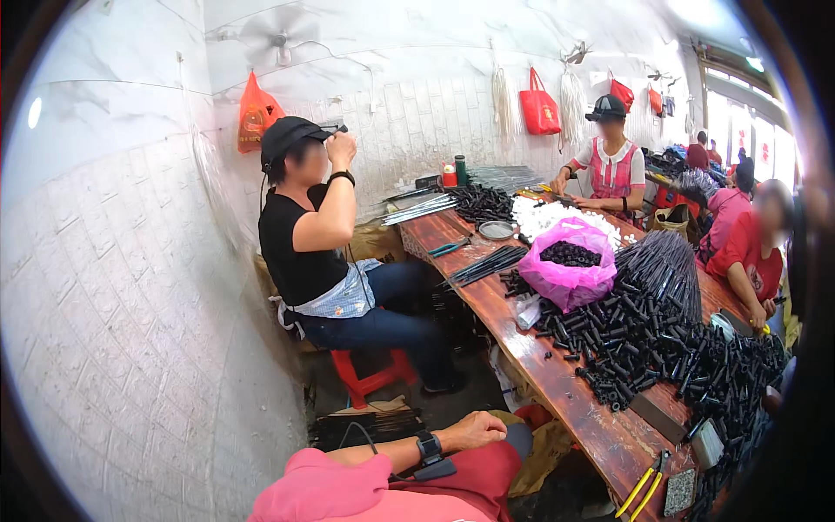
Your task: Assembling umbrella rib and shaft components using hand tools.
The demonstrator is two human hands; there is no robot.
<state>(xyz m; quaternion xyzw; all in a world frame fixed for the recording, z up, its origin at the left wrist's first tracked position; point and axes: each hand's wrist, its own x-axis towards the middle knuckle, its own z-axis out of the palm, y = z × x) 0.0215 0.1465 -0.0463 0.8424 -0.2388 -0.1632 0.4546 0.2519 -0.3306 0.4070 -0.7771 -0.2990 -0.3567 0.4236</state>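
Observation:
My left hand point(477, 430) rests on my knee, its fingers loosely curled and closed, with nothing seen in them. A dark watch-like device point(429, 447) with a cable sits on that wrist. My right hand is not in view. To the right of my knee, on the reddish wooden table point(570, 409), lie yellow-handled pliers point(642, 489), a flat dark metal bar point(657, 419) and a speckled grey block point(680, 492). Behind them spreads a large heap of short black tubes point(644, 348). A pink plastic bag point(565, 277) stands open, full of small black pieces.
A person in black point(300, 248) sits on a red stool point(372, 376) ahead, one hand raised to the cap. Other people point(609, 165) sit around the table. White pieces point(544, 217), thin black rods point(665, 265) and blue-handled pliers point(448, 248) lie farther back. A white wall point(130, 304) stands left.

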